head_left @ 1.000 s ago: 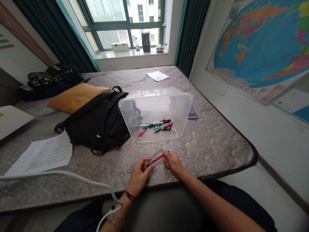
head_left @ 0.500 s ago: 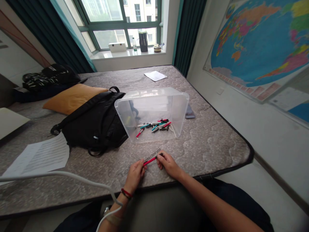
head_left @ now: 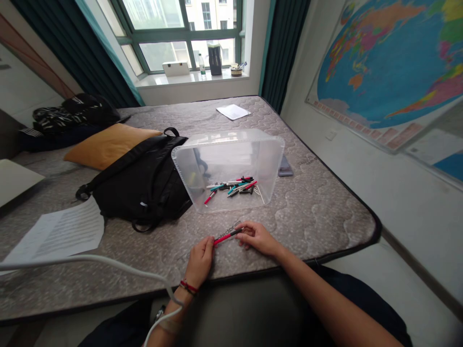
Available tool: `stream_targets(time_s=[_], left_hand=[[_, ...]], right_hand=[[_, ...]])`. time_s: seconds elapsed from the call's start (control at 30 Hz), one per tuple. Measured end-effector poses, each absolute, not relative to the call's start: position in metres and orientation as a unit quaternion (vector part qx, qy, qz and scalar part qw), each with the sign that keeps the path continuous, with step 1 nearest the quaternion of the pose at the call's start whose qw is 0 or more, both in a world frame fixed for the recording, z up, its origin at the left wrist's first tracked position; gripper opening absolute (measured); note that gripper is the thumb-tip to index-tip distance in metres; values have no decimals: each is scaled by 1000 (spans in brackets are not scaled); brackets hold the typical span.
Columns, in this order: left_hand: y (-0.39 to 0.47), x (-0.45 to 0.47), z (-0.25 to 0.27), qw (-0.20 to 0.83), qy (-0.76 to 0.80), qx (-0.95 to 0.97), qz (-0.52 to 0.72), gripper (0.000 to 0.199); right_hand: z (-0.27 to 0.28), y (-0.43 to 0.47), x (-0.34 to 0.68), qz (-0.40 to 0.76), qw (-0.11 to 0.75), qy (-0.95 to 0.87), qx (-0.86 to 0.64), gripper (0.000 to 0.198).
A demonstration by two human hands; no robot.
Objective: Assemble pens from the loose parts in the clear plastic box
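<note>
A pen (head_left: pixel 224 237) with a red barrel and a black end slants just above the mattress, close to its near edge. My left hand (head_left: pixel 201 259) is closed around the red end, thumb and fingers pressed together. At the black end, my right hand (head_left: pixel 258 238) has its index finger and thumb apart, one on each side of the tip; whether they touch it is hard to see. Beyond both hands, a clear plastic bin (head_left: pixel 231 208) lies on its side with its mouth toward me. Inside is a loose pile of several pens (head_left: pixel 235 186) in red, teal, black and white.
Left of the bin lies a black backpack (head_left: pixel 141 188), with an orange pillow (head_left: pixel 108 147) behind it. Printed paper (head_left: pixel 61 231) rests at the left. A white cable (head_left: pixel 108 262) crosses over my left forearm. A dark flat object (head_left: pixel 285 167) sits right of the bin.
My right thumb and fingers have loosened from a pinch on the pen's black end and spread apart. My left hand has shifted slightly left, still gripping the pen.
</note>
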State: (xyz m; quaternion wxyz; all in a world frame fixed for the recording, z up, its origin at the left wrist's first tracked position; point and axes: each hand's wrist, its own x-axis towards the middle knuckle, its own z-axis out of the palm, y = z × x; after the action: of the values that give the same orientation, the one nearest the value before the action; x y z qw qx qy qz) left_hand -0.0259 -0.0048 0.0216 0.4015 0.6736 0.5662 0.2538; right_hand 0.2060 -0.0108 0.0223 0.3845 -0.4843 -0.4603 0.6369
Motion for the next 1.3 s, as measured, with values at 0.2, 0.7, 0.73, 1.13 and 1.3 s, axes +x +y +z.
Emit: stream_targets(time_s=[0.2,0.7,0.73,1.13,1.3], left_hand=[[-5,-25,23,393,543,709,221,41],[-2,-25,23,440,550,664,249,46],[-2,-25,22,443,551,660,253,47],[-4,-23,20,408,521,703,262,48],[-4,-24,16,418,534,657,330,45]], right_hand=[[21,-14,206,610,407,-485,-476,39],[16,-14,203,645,364,-457,-493,38],[15,-13,203,635,374,-455,-499,37],[16,-18,199,607,343,-497,-516,40],[11,-28,196,549,447,-441,-552,41]])
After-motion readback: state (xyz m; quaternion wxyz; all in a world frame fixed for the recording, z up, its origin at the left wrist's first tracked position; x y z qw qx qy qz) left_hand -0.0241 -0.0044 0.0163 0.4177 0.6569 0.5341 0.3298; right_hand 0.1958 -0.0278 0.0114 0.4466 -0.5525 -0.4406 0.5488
